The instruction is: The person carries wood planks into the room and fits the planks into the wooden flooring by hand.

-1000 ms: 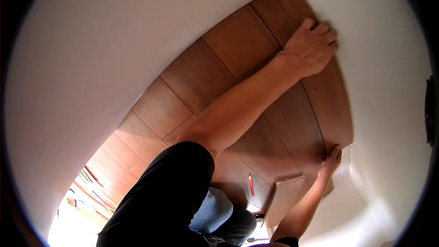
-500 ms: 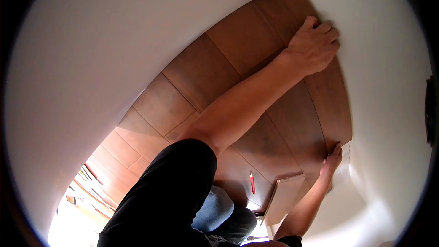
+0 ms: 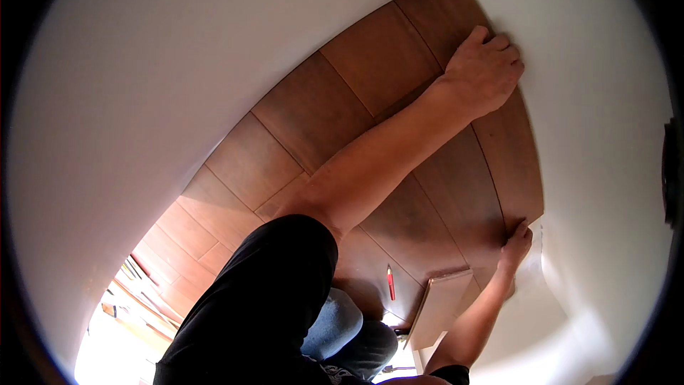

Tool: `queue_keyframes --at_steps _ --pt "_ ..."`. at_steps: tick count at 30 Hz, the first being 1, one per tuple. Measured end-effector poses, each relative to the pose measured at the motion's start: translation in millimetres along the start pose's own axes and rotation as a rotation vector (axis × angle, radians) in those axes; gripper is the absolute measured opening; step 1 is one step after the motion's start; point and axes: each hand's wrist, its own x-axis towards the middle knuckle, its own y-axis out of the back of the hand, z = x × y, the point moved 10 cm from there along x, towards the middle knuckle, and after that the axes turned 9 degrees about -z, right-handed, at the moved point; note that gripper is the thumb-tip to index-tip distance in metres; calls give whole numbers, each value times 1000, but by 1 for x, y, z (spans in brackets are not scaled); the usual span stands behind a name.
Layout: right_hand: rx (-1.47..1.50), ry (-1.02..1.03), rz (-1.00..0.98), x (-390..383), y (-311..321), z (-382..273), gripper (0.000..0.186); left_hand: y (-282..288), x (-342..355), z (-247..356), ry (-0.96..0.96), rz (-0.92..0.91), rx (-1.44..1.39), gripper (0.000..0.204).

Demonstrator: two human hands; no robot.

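Observation:
My left hand [image 3: 484,68] reaches across to the upper right, fingers curled over the outer edge of a long brown plank [image 3: 506,164] along the white wall. My right hand [image 3: 516,248] grips the same plank's lower end. Rows of brown planks [image 3: 377,50] cover the floor beside it. A red pencil [image 3: 390,282] lies on the floor, left of a loose board [image 3: 438,299] nearer me.
White walls [image 3: 128,85] [image 3: 605,135] border the planks on both sides. My knee [image 3: 331,324] is at the bottom centre. Several thin strips [image 3: 142,292] lie in bright light at the lower left. A dark object [image 3: 668,171] sits at the right rim.
Both hands and the outer plank have shifted slightly left, and the upper seam between that plank and its neighbour looks narrower.

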Motion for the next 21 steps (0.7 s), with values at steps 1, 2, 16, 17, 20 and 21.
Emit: queue_keyframes --at_steps 1,2,16,17,20,21 --pt "-34 -81 -82 1 -3 2 68 2 -1 -1 10 25 -25 30" --pt "-33 -80 -89 3 0 0 68 3 -2 -3 22 49 -49 30" --pt "-218 -129 248 11 0 -29 69 5 -7 1 5 138 4 27" --pt "-219 -129 248 13 0 -27 69 3 -7 2 9 107 32 27" --pt "-208 -55 220 29 -1 -15 67 2 -6 2 28 131 91 27" --pt "-262 -38 202 35 -1 -12 66 2 -5 4 23 135 88 27"
